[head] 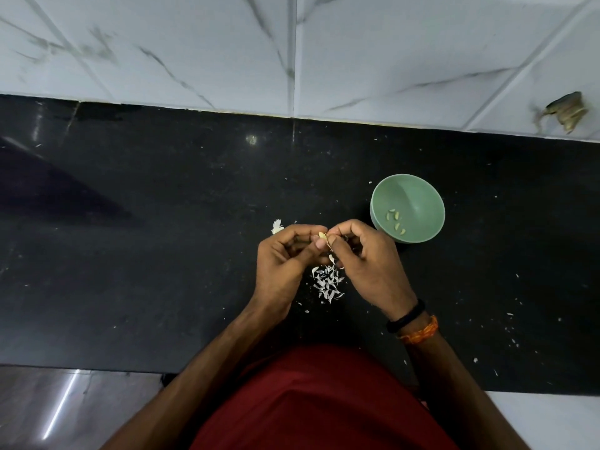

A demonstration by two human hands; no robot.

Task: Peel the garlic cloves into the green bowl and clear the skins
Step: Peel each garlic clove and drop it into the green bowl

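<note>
1. two hands meet over the black counter (162,254), fingertips almost touching.
2. left hand (285,254) has its fingers curled in, and its thumb and first finger pinch a small garlic clove (322,235).
3. right hand (363,254) also has curled fingers, and its fingertips pinch the same clove from the other side, with a thin bit of skin hanging just under them.
4. pile of white skins (328,282) lies on the counter right below the fingers, between the two wrists.
5. green bowl (418,193) sits just past the right hand's knuckles, close beside it, with a few peeled cloves (396,220) inside.
6. one more white garlic piece (277,226) lies just beyond the left hand's knuckles.
7. black band (406,316) and orange thread (418,331) go around the right wrist.
</note>
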